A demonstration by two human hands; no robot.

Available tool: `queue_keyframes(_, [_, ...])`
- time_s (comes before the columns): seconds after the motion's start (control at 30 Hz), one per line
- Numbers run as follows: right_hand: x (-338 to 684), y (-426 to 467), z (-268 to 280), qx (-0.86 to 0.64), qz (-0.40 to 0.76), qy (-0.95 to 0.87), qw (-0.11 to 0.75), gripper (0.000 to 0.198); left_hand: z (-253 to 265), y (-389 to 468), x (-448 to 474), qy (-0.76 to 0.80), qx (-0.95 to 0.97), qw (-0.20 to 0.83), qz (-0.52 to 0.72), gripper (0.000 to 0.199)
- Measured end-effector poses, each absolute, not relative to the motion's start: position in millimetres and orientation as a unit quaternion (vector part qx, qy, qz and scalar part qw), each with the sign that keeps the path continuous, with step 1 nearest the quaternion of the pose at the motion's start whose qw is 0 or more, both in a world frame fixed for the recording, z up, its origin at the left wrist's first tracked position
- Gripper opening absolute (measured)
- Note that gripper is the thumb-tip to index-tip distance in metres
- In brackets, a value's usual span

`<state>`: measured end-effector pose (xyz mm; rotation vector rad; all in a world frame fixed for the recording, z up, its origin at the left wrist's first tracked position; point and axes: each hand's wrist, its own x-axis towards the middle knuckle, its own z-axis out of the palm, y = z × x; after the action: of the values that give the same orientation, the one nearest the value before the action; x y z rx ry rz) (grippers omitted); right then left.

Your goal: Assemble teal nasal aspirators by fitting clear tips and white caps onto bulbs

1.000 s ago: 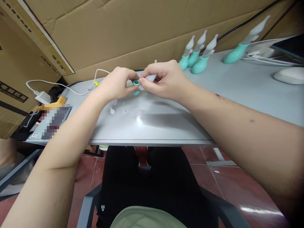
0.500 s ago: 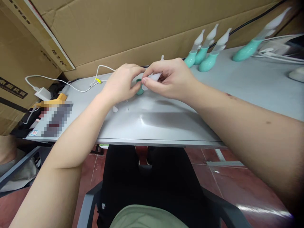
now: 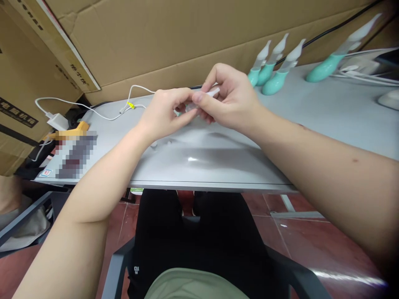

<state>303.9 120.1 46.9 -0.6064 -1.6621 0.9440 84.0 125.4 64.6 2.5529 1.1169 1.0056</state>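
On L cardboard box, "电脑机箱" can be read on blk band; other chars higher up are too blurred to be made out. Wht print on blk trousers & sm. sticker nr tabletop edge can't be read.

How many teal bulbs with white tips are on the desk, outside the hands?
4: left bulb, middle bulb and right bulb grouped near the cardboard, plus a lone bulb farther right. Others may be hidden behind the left hand or right hand.
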Motion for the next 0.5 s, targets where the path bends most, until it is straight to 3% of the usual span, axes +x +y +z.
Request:
queue_keyframes(0.13, [306,119,52,-0.253,0.377,-0.713,0.534,0.051,63,130,77,0.356,0.857,0.124,0.35,0.038])
queue_keyframes(0.33, [304,126,48,-0.238,0.402,-0.709,0.528,0.063,65,131,75,0.355,0.852,0.175,0.343,0.072])
queue_keyframes(0.5, [304,129,49,-0.236,0.452,-0.692,0.511,0.062,66,131,73,0.327,0.863,0.198,0.33,0.066])
